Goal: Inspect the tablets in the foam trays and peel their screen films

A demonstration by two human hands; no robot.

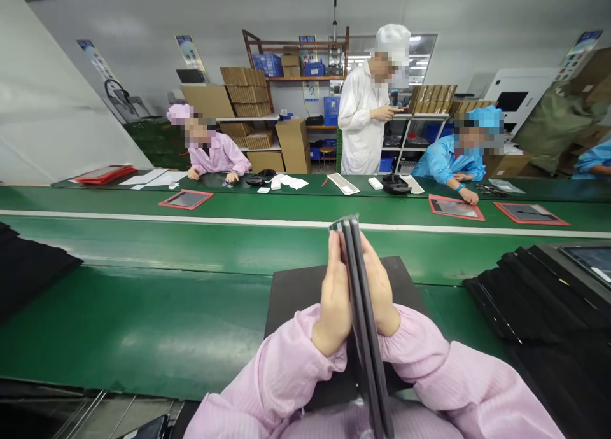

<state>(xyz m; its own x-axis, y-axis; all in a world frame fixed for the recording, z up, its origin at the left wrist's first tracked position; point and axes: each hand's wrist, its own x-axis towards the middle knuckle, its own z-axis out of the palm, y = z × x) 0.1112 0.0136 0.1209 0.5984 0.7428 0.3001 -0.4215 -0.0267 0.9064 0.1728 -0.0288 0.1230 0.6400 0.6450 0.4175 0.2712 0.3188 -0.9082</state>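
Observation:
Two thin black tablet-like panels [366,318] stand on edge, face to face, pressed between my palms in front of my chest. Clear film shows at their top end. My left hand [334,302] lies flat along the left face with its fingers together. On the opposite side, my right hand [380,286] presses the right face, its fingers partly hidden behind the panels. Under my hands, a black mat [296,292] rests on the green work surface. What is on the panels' outer faces cannot be made out.
Stacked black sleeves [520,299] lie at the right beside a tablet [589,261]; more black sheets [28,270] are at the left. Across the green conveyor belt [267,207], people sit and stand near red-framed panels [187,199]. A dark device [147,428] shows below the left edge.

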